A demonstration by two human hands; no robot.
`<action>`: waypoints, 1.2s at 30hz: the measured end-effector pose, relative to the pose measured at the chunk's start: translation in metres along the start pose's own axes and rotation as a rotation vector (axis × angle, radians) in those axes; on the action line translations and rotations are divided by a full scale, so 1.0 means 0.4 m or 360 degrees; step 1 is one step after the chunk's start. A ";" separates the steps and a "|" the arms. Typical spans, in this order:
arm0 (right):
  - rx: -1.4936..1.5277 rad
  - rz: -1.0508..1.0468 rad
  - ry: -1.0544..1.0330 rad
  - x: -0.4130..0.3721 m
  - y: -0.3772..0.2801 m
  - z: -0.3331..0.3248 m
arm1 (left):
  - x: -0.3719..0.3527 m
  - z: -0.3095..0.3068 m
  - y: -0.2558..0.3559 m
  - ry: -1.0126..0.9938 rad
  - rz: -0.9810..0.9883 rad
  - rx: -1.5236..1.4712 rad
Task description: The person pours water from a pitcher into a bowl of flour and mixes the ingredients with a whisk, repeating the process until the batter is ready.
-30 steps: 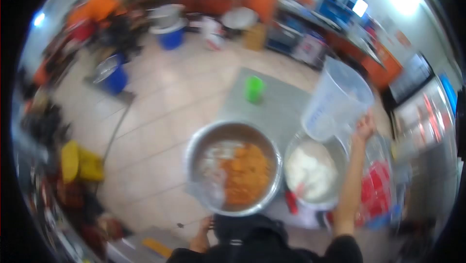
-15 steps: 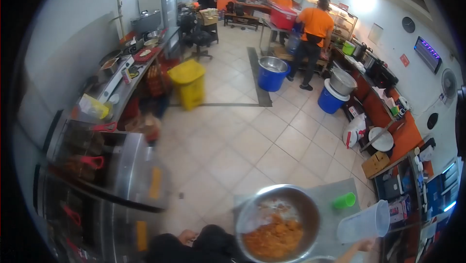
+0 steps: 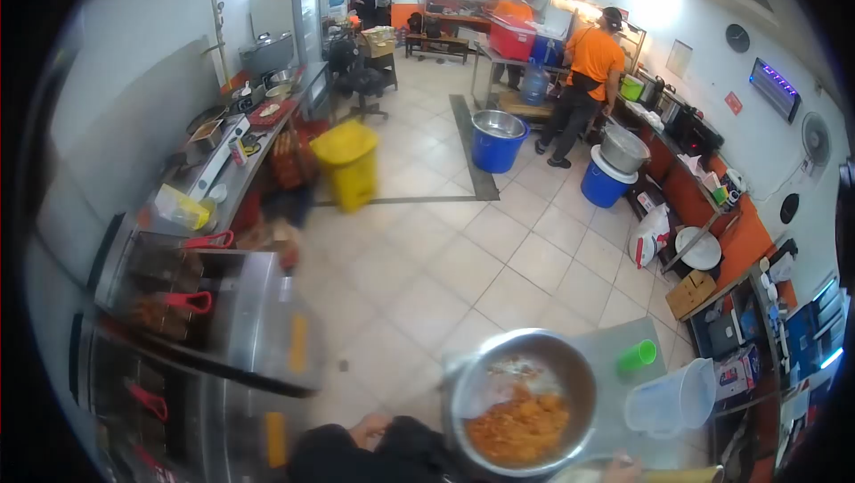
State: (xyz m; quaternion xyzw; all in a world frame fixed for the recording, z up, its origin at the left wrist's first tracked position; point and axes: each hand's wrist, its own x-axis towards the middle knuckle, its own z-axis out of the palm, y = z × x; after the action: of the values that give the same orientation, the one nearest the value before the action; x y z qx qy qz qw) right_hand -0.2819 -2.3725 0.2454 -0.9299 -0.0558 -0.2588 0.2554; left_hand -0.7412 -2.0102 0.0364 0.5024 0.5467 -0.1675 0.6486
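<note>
A large metal bowl (image 3: 583,394) with an orange, chunky food mixture (image 3: 517,425) and some whitish liquid or powder stands on a grey surface (image 3: 606,340) in front of me. My right hand (image 3: 621,467) is low at the frame's bottom, just right of the bowl; its fingers are blurred and partly cut off. Beside it a pale tan object (image 3: 686,475) shows only its upper edge. A clear plastic pitcher (image 3: 668,401) and a green cup (image 3: 637,356) sit to the bowl's right. What appears to be my left hand (image 3: 370,429) lies between my dark-clothed knees, its fingers indistinct.
Steel fryers with red-handled baskets (image 3: 189,302) stand at left. A yellow bin (image 3: 347,162) and blue tubs (image 3: 497,151) are on the tiled floor (image 3: 445,260). Farther back, a person in an orange shirt (image 3: 595,60) stands by a counter. Shelves (image 3: 730,331) line the right side.
My right hand has left the pitcher's side and moved left and down toward the bowl. The tan object has come into view at the bottom. The whole view has shifted slightly.
</note>
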 end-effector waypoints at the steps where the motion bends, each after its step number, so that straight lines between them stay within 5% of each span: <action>1: -0.0068 -0.0112 -0.0179 -0.078 -0.042 -0.028 | -0.026 0.012 0.028 0.0065 -0.0084 0.0001; 2: -0.0018 -0.0144 -0.0382 -0.149 -0.091 -0.051 | -0.042 0.018 0.032 0.0134 -0.0169 0.0005; 5: 0.0103 -0.0164 -0.0595 -0.281 -0.181 -0.095 | 0.279 -0.003 -0.252 -0.0371 0.0747 0.0376; 6: 0.0127 -0.0155 -0.0584 -0.298 -0.194 -0.104 | 0.290 0.005 -0.248 -0.0377 0.0747 0.0376; 8: 0.0183 -0.0136 -0.0521 -0.313 -0.193 -0.131 | 0.281 0.033 -0.251 -0.0398 0.0160 0.0457; 11: 0.0196 -0.0097 -0.0478 -0.326 -0.226 -0.195 | 0.215 0.079 -0.245 -0.0191 -0.0090 0.0404; 12: 0.0080 -0.0006 -0.0557 -0.319 -0.257 -0.231 | 0.202 0.073 -0.252 -0.0183 -0.0088 0.0411; 14: -0.0137 0.0129 -0.0734 -0.330 -0.254 -0.257 | 0.225 0.060 -0.305 -0.0293 0.0410 0.0699; 17: -0.0109 0.0173 -0.0730 -0.366 -0.202 -0.244 | 0.202 0.077 -0.298 -0.0137 0.0008 0.0324; 20: -0.0048 0.0185 -0.0742 -0.376 -0.182 -0.256 | 0.137 0.068 -0.324 -0.0012 0.0347 0.0671; 26: 0.0056 0.0345 -0.0692 -0.412 -0.149 -0.285 | 0.053 0.072 -0.393 -0.0141 0.0041 0.0214; 29: 0.0063 0.0473 -0.0644 -0.436 -0.122 -0.318 | 0.096 0.082 -0.474 -0.0215 0.0348 0.0444; 33: 0.0062 0.0577 -0.0623 -0.455 -0.074 -0.371 | 0.056 0.127 -0.395 -0.0242 0.0066 0.0518; 36: -0.0242 0.0496 -0.0945 -0.450 0.007 -0.466 | 0.056 0.160 -0.341 -0.0121 -0.0071 0.0245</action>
State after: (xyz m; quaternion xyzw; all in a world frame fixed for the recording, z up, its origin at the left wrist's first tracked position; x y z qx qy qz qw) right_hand -0.5204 -2.4636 0.2894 -0.9784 0.0344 0.0619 0.1943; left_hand -0.8032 -2.1160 -0.0537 0.5317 0.5183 -0.2422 0.6245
